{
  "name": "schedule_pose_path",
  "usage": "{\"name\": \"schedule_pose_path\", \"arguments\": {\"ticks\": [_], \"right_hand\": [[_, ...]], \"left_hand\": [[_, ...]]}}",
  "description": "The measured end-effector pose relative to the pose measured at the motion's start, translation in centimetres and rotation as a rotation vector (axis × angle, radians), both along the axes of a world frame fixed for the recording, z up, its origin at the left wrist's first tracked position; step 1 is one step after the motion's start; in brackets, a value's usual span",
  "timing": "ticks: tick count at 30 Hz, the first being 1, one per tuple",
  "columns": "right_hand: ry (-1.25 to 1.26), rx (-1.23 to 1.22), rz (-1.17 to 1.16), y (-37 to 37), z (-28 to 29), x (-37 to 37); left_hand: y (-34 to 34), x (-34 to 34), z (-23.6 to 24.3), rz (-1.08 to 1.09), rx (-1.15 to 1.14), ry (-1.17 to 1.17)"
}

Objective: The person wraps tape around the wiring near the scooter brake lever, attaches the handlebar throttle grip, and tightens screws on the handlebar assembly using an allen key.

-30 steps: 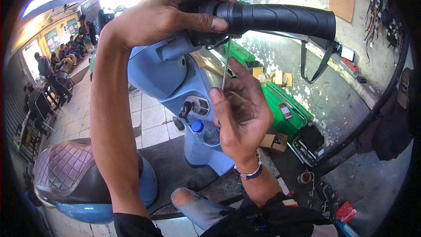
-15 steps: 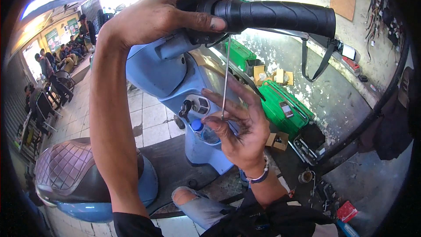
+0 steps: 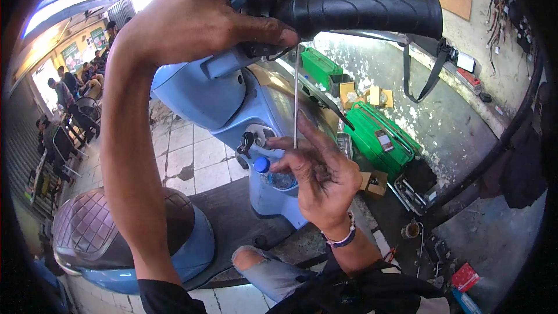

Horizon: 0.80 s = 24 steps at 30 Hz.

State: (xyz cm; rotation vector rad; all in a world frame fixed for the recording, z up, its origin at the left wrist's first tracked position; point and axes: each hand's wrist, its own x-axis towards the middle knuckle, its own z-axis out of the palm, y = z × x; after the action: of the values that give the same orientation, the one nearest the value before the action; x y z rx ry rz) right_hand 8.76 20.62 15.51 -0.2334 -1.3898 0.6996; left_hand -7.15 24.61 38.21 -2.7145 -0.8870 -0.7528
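Note:
My left hand is wrapped round the inner end of the scooter's handlebar, its thumb along the near side of the black control housing. The black rubber grip juts out to the right of it. Upright below the housing stands a thin metal rod, its upper end reaching the underside beside my left thumb. My right hand pinches the rod's lower end between thumb and fingers, palm up; that end is hidden by the fingers. Behind lies the light blue scooter body, with a key and a blue-capped bottle.
The scooter's quilted seat is at lower left. Green tool cases and small cardboard boxes lie to the right by the stained wall. A black strap hangs beyond the grip. Several people sit or stand far left.
My right hand has tightened round the rod's lower end, which showed before. My view has shifted slightly, while my left hand keeps its hold on the handlebar.

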Motion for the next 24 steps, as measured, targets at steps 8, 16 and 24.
{"name": "schedule_pose_path", "arguments": {"ticks": [8,16,24], "right_hand": [[0.13,-0.341,0.302,0.5,0.6,0.2],[-0.504,0.223,-0.664,0.6,1.1,2.0],[0.1,-0.321,0.285,0.0,0.4,-1.4]], "left_hand": [[-2.2,1.0,1.9,-0.029,-0.177,0.097],[-2.1,2.0,2.4,0.043,-0.236,0.068],[-2.6,1.3,3.0,0.002,-0.256,0.107]]}}
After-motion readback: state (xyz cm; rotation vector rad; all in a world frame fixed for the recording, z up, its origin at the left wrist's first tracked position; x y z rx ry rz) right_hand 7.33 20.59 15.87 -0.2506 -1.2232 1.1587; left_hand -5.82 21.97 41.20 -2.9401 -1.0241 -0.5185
